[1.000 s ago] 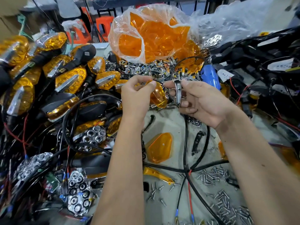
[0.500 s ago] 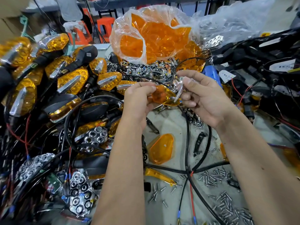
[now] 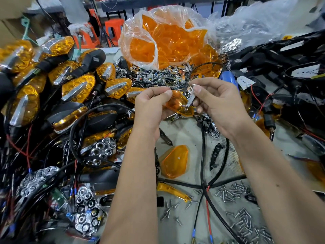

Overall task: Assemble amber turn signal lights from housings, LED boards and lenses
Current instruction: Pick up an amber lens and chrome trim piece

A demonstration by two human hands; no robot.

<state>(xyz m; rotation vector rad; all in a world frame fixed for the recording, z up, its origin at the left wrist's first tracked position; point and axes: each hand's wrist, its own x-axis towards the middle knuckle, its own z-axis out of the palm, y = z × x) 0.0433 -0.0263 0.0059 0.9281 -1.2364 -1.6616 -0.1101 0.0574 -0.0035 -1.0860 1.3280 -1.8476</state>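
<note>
My left hand [image 3: 151,108] pinches an amber lens [image 3: 176,103] above the middle of the bench. My right hand [image 3: 216,104] holds a slim chrome trim strip [image 3: 191,98] between thumb and fingers, its lower tip touching the lens near its pointed end. A second amber lens [image 3: 174,162] lies flat on the table below my hands. Chrome honeycomb reflectors [image 3: 102,151] lie loose to the left. A clear bag of amber lenses [image 3: 167,37] stands behind my hands.
Finished amber signals with black housings [image 3: 77,88] are heaped at the left. Black housings and wires [image 3: 281,60] crowd the right. Black cables [image 3: 202,155] cross the table, and several loose screws [image 3: 233,192] lie at the front right. A blue tool [image 3: 227,77] lies behind my right hand.
The hands have come together: the chrome strip, held apart from the lens before, has tilted down and its tip now rests on the amber lens. The lens has turned flatter.
</note>
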